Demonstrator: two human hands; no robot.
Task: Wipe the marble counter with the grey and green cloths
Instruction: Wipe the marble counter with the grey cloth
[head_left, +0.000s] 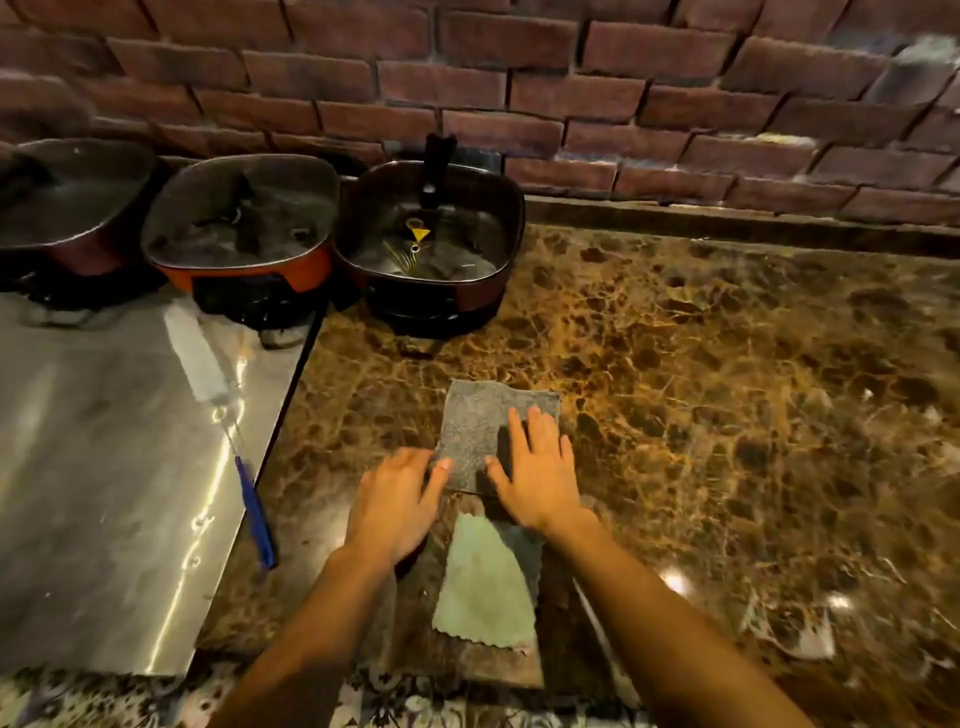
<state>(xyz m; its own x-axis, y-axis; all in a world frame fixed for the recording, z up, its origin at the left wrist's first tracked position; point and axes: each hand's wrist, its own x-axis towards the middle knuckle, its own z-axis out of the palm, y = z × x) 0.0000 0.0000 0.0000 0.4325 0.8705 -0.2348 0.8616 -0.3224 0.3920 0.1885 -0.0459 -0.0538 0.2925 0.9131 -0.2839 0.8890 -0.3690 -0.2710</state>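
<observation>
Two cloths are lying on the marble counter (727, 364): the grey cloth (488, 431) is being pressed under the flat, released right hand (540, 467) and left hand (397, 499); the green cloth (485, 587), untouched by the edge, is risking being dragged off.

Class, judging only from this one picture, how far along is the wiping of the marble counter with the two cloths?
Done: hard to judge; no wiped streak shows on the counter. In hand: the grey cloth lies flat, with the right hand pressed open on it and the left hand touching its near-left corner. Left: the green cloth lies untouched nearer the edge, and most of the counter, out to the pans, awaits.
</observation>
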